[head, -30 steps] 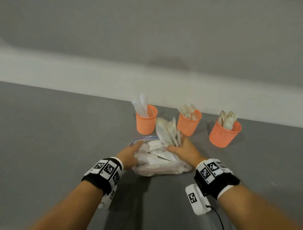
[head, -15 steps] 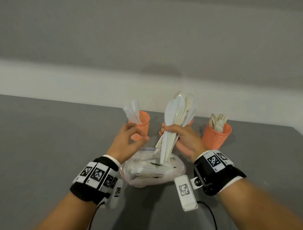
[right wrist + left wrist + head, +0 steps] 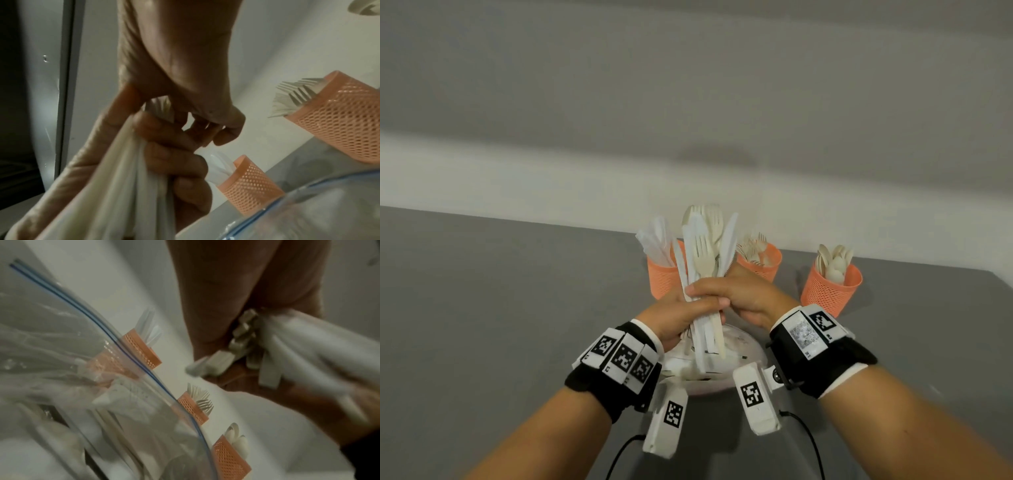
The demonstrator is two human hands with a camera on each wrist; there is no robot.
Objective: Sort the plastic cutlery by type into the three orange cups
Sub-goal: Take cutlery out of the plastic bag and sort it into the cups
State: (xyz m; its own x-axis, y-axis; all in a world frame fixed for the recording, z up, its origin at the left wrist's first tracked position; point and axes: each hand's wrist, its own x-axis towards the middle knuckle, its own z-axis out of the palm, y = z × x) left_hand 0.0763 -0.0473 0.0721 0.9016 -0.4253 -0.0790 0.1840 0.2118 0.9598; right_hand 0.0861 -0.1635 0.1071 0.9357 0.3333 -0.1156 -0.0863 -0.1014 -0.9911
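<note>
A mixed bundle of white and cream plastic cutlery stands upright above the clear zip bag. My left hand and right hand both grip its handles, close together. In the right wrist view, fingers wrap round the bundle. Behind it stand three orange mesh cups: the left cup holds knives, the middle cup holds forks and the right cup holds spoons. More cutlery lies inside the bag.
The grey table ends at a pale wall ledge just behind the cups. The bag's blue zip edge stands open towards the cups. Wrist camera cables hang under both forearms.
My right hand lifted the bundle up out of the bag. My left hand let go of the bag and closed round the bundle's handles beside the right hand.
</note>
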